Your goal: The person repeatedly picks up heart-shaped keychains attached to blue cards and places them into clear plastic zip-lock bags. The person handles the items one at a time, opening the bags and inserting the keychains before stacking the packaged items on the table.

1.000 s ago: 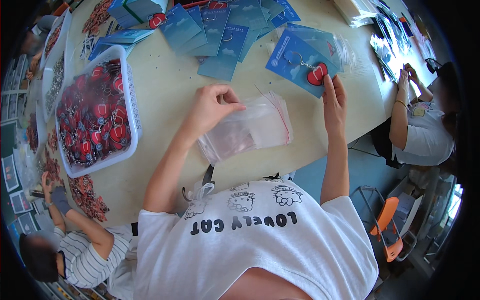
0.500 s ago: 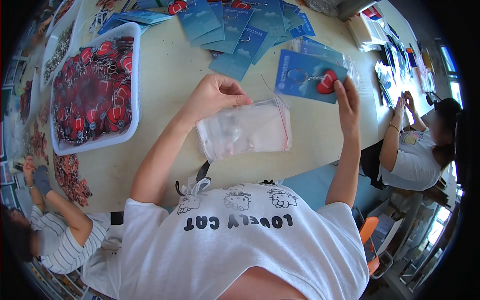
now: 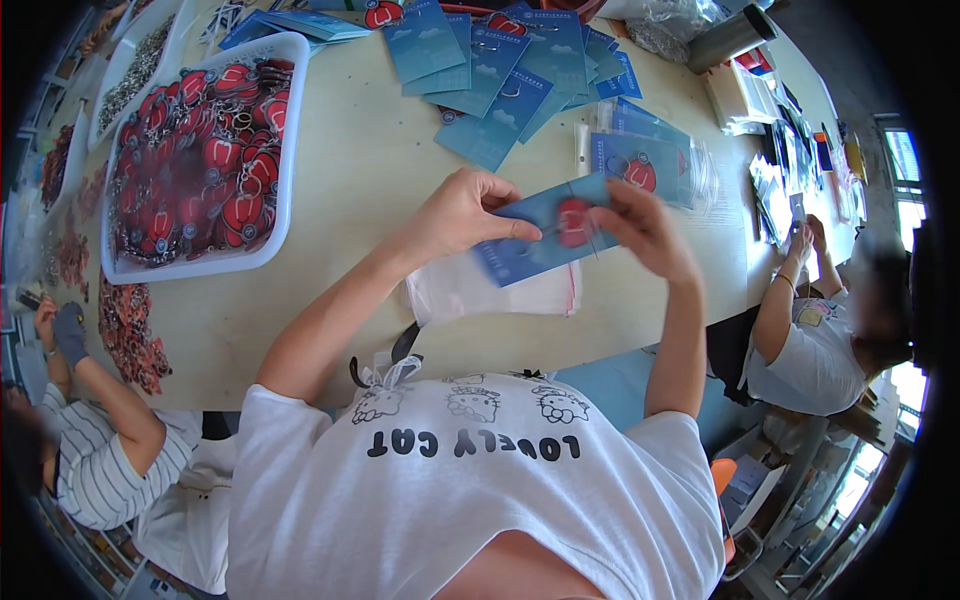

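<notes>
My fingers (image 3: pixel 500 200) of the left hand (image 3: pixel 462 212) are curled shut on the left end of a blue card (image 3: pixel 545 238), thumb beneath and fingertips over its top edge; my right hand (image 3: pixel 645 228) pinches the same card at its right end, fingers closed over the upper corner. The card is held level above the table (image 3: pixel 370 150), with a red charm (image 3: pixel 574 222) fixed near its middle, between my two hands. Directly at 6 o'clock from the card, a clear plastic bag (image 3: pixel 500 292) with a red strip along its right edge lies flat on the table, partly under the card. At 1 o'clock from my right hand lies a second blue card with a red charm (image 3: pixel 640 165), already in a clear sleeve. At 12 o'clock, a loose fan of blue cards (image 3: pixel 500 70) spreads across the table. At 9 o'clock, well apart from my hands, a white tray (image 3: pixel 285 150) holds a heap of red charms (image 3: pixel 200 150). At 3 o'clock, a seated person (image 3: pixel 820 340) in white works at the table's far edge.
</notes>
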Demonstrator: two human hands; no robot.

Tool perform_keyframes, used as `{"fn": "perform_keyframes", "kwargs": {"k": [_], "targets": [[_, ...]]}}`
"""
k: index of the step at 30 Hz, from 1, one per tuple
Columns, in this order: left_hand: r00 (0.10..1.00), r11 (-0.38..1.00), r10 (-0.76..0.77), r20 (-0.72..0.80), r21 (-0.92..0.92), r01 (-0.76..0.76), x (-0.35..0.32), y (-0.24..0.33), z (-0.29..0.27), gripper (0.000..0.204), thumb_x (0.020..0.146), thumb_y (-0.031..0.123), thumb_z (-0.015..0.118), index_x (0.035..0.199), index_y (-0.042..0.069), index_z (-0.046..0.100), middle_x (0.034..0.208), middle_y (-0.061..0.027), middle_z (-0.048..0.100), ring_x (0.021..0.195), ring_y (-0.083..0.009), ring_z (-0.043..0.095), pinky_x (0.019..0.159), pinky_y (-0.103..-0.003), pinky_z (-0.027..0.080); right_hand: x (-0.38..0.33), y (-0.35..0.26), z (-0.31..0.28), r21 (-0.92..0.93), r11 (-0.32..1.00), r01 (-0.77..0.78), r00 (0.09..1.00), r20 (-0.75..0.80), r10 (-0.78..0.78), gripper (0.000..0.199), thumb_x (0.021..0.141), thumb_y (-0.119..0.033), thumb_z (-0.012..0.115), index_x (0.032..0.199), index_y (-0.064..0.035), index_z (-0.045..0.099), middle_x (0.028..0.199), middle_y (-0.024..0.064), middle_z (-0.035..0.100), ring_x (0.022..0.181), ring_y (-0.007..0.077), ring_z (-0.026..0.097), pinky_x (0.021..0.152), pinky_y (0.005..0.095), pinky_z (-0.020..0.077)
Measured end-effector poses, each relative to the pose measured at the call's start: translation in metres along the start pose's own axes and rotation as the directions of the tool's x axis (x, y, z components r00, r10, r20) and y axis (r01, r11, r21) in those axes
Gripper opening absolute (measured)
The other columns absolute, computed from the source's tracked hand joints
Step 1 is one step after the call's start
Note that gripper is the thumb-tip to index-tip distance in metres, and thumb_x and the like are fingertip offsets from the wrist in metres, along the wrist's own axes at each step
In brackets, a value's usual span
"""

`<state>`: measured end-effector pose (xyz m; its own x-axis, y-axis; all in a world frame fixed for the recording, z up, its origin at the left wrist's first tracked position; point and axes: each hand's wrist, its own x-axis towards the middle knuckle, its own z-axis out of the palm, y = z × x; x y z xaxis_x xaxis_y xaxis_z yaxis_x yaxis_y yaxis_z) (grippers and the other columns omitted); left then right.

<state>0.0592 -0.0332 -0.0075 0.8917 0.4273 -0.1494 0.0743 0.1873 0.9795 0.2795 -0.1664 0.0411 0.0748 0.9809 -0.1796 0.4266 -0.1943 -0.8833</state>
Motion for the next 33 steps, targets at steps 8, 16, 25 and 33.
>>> {"fn": "perform_keyframes", "kwargs": {"k": [8, 16, 25, 33], "targets": [[0.999, 0.999, -0.041, 0.000, 0.031, 0.041, -0.005, 0.010, -0.007, 0.024, 0.076, 0.016, 0.080, 0.085, -0.004, 0.070, 0.072, -0.0016, 0.067, 0.064, -0.0025, 0.056, 0.058, -0.020, 0.045, -0.004, -0.008, 0.023, 0.315, 0.947, -0.056, 0.989, -0.111, 0.095, 0.009, 0.084, -0.003, 0.069, 0.089, 0.0035, 0.065, 0.080, 0.0055, 0.067, 0.077, 0.0112, 0.063, 0.068, 0.0240, 0.0489], [0.995, 0.957, 0.071, 0.073, 0.277, -0.088, 0.000, 0.021, 0.005, 0.018, 0.076, 0.008, 0.077, 0.088, -0.001, 0.067, 0.068, 0.0011, 0.063, 0.062, -0.0021, 0.051, 0.057, -0.021, 0.042, -0.003, -0.009, 0.039, -0.087, 0.995, 0.058, 0.998, -0.010, -0.060, 0.009, 0.076, -0.006, 0.074, 0.085, -0.0062, 0.074, 0.086, 0.0038, 0.067, 0.079, 0.0123, 0.060, 0.068, 0.0269, 0.0438], [0.811, 0.761, 0.559, -0.172, 0.496, -0.419, 0.034, 0.048, 0.006, 0.036, 0.077, 0.015, 0.077, 0.104, 0.002, 0.057, 0.077, -0.0089, 0.062, 0.073, -0.0142, 0.057, 0.067, -0.029, 0.045, -0.017, 0.018, 0.013, 0.205, 0.978, 0.027, 0.932, -0.360, 0.050, 0.022, 0.086, -0.010, 0.069, 0.102, 0.0039, 0.064, 0.087, 0.0044, 0.066, 0.082, 0.0122, 0.062, 0.076, 0.0277, 0.0488], [0.482, 0.382, 0.797, -0.365, 0.922, 0.067, 0.062, -0.026, -0.111, 0.053, 0.087, 0.034, 0.066, 0.124, -0.001, 0.052, 0.130, -0.0259, 0.048, 0.122, -0.0439, 0.043, 0.104, -0.049, 0.034, 0.018, 0.004, -0.061, -0.687, 0.558, -0.464, 0.695, -0.674, -0.252, 0.021, 0.087, -0.020, 0.066, 0.098, -0.0019, 0.066, 0.096, 0.0137, 0.066, 0.080, 0.0298, 0.063, 0.075, 0.0325, 0.0477]]}}
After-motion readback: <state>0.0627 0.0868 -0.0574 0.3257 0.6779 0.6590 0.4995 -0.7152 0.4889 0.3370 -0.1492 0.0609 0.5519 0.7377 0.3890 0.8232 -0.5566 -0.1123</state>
